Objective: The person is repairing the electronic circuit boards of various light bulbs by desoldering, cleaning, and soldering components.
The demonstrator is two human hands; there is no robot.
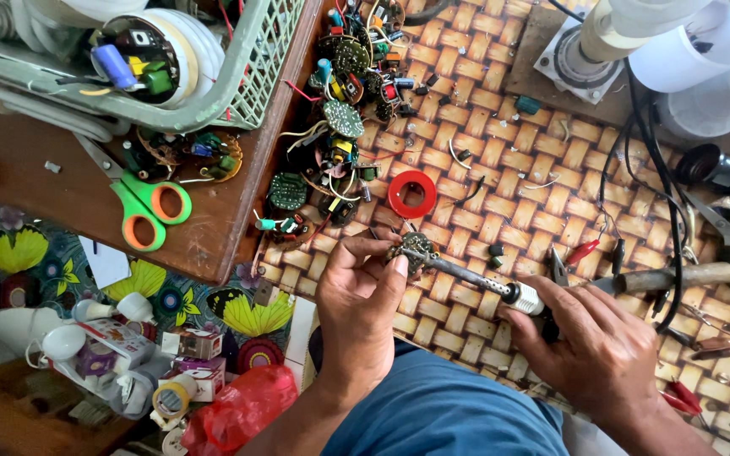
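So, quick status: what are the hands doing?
Left hand pinches small round circuit board. Right hand grips soldering iron, tip on board. Nothing between them.

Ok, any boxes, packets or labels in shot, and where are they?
Small carton: lower left, below the wooden board; boxy, brown and red.
Flat carton: left of it among white bulbs; white with red.
Red plastic bag: bottom edge, crumpled.
No screens or signs.
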